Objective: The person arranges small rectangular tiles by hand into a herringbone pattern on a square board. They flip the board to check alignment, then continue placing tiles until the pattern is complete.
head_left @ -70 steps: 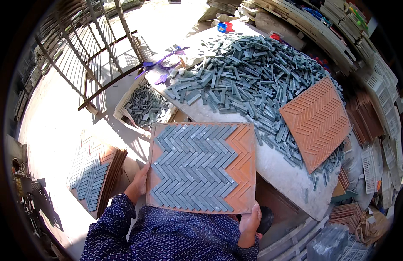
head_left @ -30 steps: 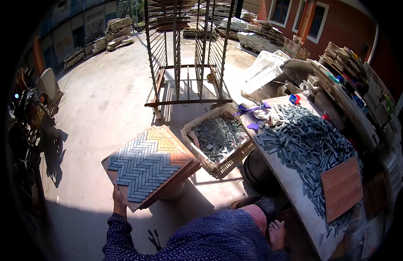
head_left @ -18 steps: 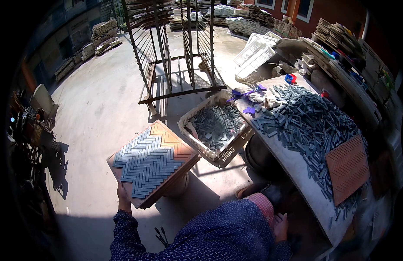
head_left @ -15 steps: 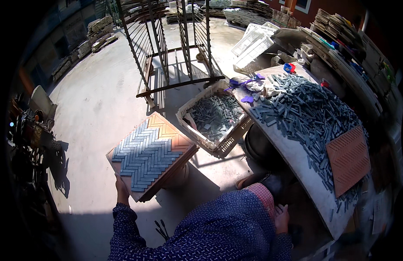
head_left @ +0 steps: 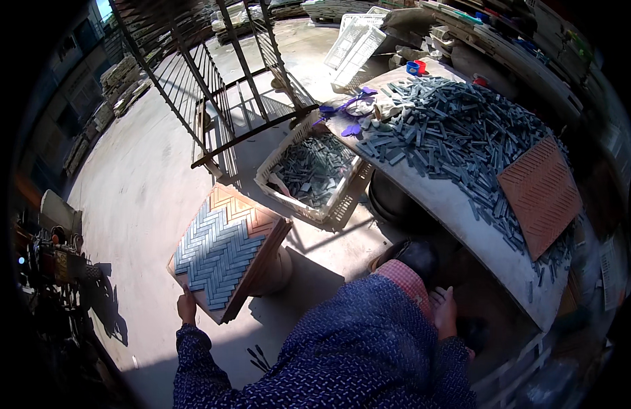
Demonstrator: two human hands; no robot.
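My left hand [head_left: 187,307] grips the near left corner of an orange-brown herringbone mould tray [head_left: 264,223]. Grey-blue tile strips [head_left: 217,252] fill most of its grooves in a zigzag; its far right grooves are bare orange. The tray tops a small stack on a round stand [head_left: 278,273]. Beside my knee, near the pink checked cloth [head_left: 405,278], my right hand [head_left: 443,310] rests with fingers loosely spread and nothing visible in it. Further right, a heap of loose strips [head_left: 458,136] covers much of a table, and an unfilled orange mould tray [head_left: 540,198] lies on them.
A cream plastic crate [head_left: 322,217] of strips stands beyond the stack. Behind it rises a metal rack [head_left: 254,140]. The worktable [head_left: 475,255] edge curves past my right side, with purple scissors [head_left: 353,109] at its far corner. White crates [head_left: 360,48] lean farther back.
My view has turned and tilted, so the table and rack sit higher and further left. My left hand stays on the tray corner; my right hand remains by my knee.
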